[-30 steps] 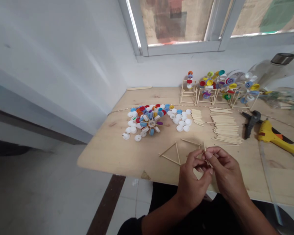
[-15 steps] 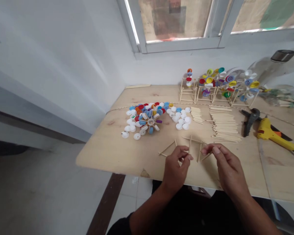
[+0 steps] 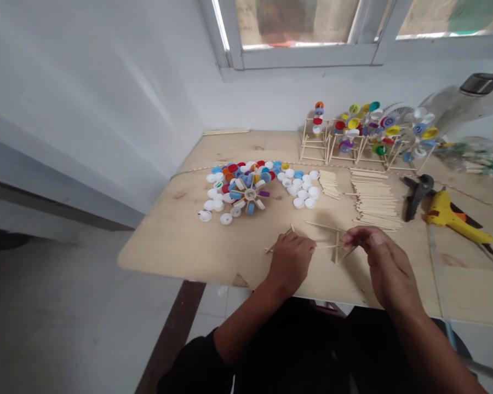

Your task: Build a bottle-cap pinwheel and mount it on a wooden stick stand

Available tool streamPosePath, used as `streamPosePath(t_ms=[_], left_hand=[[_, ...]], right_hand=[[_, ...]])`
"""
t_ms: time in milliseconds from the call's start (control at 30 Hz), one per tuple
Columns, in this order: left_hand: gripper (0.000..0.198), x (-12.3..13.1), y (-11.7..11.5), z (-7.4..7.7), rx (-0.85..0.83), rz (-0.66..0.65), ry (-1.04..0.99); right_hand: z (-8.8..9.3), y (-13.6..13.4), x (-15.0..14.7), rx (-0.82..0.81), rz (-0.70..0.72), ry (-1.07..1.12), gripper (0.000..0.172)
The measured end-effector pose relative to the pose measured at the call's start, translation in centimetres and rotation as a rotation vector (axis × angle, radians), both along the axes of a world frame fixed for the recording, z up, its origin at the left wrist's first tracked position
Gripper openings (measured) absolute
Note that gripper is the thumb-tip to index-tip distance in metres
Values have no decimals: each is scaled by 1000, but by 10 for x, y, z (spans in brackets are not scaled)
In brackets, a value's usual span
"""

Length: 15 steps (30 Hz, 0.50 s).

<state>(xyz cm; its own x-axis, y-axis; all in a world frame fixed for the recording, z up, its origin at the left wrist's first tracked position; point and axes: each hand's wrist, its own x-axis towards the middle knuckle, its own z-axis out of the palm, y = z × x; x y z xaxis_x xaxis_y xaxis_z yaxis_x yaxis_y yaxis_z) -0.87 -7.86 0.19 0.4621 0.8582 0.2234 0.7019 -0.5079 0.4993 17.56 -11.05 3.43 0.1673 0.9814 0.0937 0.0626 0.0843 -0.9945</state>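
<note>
My left hand (image 3: 291,264) is closed, palm down, low over the table. A thin wooden stick (image 3: 327,247) runs to the right from its fingertips. Under and behind that hand lie joined sticks (image 3: 271,248), partly covered by the fingers. Beside them a small frame of glued sticks (image 3: 337,249) has a long stick reaching left. My right hand (image 3: 388,268) hovers at the right end of this frame, its fingers half stretched and the thumb set back from their tips. Whether those fingertips touch the frame is hard to see.
Bottle caps (image 3: 299,192) and a cap wheel (image 3: 250,194) lie on the left. Short sticks (image 3: 328,184) and long sticks (image 3: 373,200) are piled behind my hands. A yellow glue gun (image 3: 456,218) and black cutters (image 3: 418,197) lie right. Finished stick stands (image 3: 315,150) line the wall.
My left hand has turned palm down and lowered, so its stick now points right instead of upright. My right thumb has drawn back from the fingertips. The view has tilted slightly down.
</note>
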Motion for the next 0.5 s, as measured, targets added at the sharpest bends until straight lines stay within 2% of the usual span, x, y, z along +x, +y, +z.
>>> streamPosePath(t_ms=[267, 500], left_hand=[[17, -3, 8, -5, 32, -56, 19], [18, -3, 13, -12, 48, -97, 40]], right_hand=[[1, 3, 0, 23, 42, 3, 29], [5, 4, -3, 14, 66, -94, 31]])
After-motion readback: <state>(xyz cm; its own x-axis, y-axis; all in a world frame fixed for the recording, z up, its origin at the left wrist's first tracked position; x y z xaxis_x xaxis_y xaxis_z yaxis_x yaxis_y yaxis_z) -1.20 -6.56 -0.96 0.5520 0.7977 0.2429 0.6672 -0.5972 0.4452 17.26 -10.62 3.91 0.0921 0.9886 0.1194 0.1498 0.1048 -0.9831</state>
